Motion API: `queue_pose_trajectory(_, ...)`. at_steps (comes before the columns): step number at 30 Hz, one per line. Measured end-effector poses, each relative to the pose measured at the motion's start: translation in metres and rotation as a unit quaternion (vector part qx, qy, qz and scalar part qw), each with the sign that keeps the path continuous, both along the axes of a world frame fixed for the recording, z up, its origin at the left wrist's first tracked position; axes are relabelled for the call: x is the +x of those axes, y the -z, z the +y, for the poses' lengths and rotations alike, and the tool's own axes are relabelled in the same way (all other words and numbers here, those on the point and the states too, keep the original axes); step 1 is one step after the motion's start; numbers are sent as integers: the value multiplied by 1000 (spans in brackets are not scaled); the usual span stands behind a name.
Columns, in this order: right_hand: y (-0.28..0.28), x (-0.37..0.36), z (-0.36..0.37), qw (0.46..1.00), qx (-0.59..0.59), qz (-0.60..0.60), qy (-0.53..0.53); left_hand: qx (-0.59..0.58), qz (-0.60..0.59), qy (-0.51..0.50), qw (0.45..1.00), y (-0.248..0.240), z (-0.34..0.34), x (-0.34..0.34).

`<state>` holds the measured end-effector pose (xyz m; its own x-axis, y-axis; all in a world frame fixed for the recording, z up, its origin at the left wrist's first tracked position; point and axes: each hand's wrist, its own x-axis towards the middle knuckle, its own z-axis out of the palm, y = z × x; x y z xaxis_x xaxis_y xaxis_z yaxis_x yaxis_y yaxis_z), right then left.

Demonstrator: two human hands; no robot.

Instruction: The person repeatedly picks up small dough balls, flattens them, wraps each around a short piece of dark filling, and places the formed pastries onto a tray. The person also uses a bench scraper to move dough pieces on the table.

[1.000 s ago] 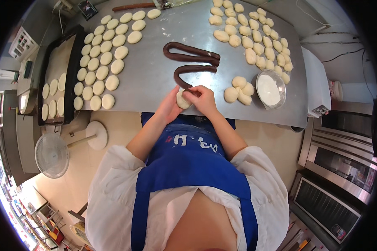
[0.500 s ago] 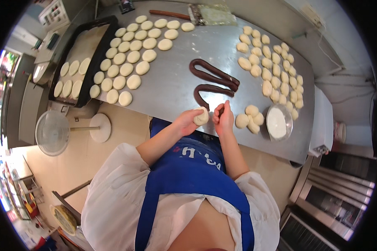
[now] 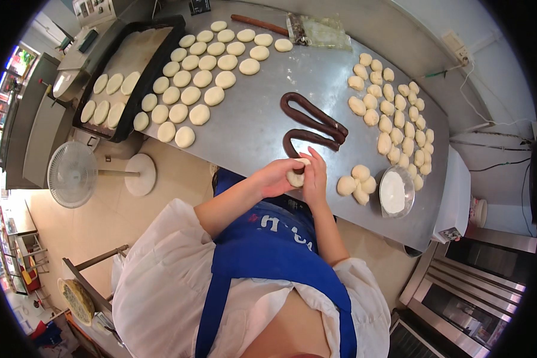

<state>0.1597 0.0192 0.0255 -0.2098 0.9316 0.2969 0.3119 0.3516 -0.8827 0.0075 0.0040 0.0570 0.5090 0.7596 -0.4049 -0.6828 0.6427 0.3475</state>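
My left hand (image 3: 273, 179) is closed around a round of white dough (image 3: 295, 178) near the table's front edge. A bit of dark brown paste shows in the dough, partly hidden by the fingers. Against the dough's right side is my right hand (image 3: 316, 179), its fingers curled around it and its thumb out of sight. Just beyond both hands, a long dark paste rope (image 3: 309, 116) lies on the steel in folds, its near end close to my left fingers. A small cluster of dough balls (image 3: 360, 184) sits to the right of my right hand.
Flattened dough rounds (image 3: 190, 95) fill the table's left, beside a black baking tray (image 3: 122, 116) holding several more. Dough balls (image 3: 386, 107) cover the right. A bowl of white flour (image 3: 394, 192) stands near the front right. A rolling pin (image 3: 259, 24) and plastic bag (image 3: 322, 33) lie at the back.
My right hand has come left and met the dough in my left hand. The dark paste it held apart now shows in the dough. The view has shifted slightly.
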Motion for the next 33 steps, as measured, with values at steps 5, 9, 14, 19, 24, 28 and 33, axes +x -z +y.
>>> queue_pose_trajectory(5, -13, -14, 7, 998, 37, 36, 41, 64, 73, 4, 995, -3, 4, 14)
queue_pose_trajectory(9, -19, -21, 9, 984, 152, -72, 56, 52, 110, 1, 993, -5, 4, 18)
queue_pose_trajectory(14, -3, -24, 21, 986, 9, 93, 138, 148, 147, -66, 976, -6, 7, 32)
queue_pose_trajectory(19, -9, -29, 25, 987, -49, 122, 92, 182, 280, -200, 921, 10, 13, 42)
queue_pose_trajectory(24, -13, -20, 21, 976, -123, 170, 65, 106, 150, -121, 976, 11, 14, 28)
queue_pose_trajectory(28, -12, -17, 20, 987, 126, -75, 65, 19, 91, -103, 990, -14, 8, 40)
queue_pose_trajectory(33, -15, -22, 15, 977, 185, -81, 65, 0, 154, -133, 979, -26, 11, 42)
